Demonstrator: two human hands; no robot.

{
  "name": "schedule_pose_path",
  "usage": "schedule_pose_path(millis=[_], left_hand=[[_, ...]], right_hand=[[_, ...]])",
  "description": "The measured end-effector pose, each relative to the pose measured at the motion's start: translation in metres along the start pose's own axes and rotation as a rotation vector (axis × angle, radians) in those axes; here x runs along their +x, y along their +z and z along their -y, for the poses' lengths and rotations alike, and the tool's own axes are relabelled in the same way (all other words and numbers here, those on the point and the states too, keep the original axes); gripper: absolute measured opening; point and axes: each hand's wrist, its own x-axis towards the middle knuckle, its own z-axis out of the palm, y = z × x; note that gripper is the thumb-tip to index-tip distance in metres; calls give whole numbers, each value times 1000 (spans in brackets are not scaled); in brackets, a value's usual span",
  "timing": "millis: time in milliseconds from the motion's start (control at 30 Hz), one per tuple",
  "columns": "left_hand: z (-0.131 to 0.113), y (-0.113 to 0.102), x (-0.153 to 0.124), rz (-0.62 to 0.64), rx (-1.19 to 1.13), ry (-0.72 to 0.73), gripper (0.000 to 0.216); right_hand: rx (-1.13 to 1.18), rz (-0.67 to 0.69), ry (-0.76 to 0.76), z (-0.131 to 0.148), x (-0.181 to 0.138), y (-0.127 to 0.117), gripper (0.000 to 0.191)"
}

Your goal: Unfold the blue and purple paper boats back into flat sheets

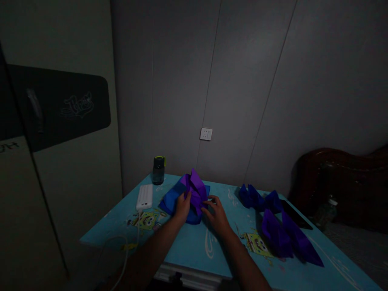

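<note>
Purple paper (197, 189), one bundle, left hand (182, 207) gripping it, right hand (217, 214) pinching its edge, one bottle (158, 171), one power bank (144, 197)

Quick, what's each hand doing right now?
Left hand: closed, holding the purple folded piece.
Right hand: fingers at its edge; can't tell if gripping.

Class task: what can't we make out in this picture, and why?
In the head view:
Left hand: some fingers hidden by the purple piece.
Blue sheet: middle covered by the purple piece.
White cable: far end cut off by the bottom edge.
Headboard: cut off by the right edge.
Socket: any markings too small.
</note>
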Motion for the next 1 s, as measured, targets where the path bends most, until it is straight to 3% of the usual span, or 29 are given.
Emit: schedule_pose_path(millis=[300, 533, 833, 1000], left_hand=[[-3, 1, -6, 25, -158, -97, 40], [0, 4, -6, 51, -42, -80, 44], [-1, 3, -7, -11, -115, -114, 39], [1, 1, -6, -20, -103, -176, 42]], right_hand=[[-73, 91, 48, 5, -2, -2, 26], [-179, 83, 58, 13, 0, -4, 24], [-181, -66, 115, 18, 3, -6, 28], [40, -314, 318, 14, 5, -11, 33]])
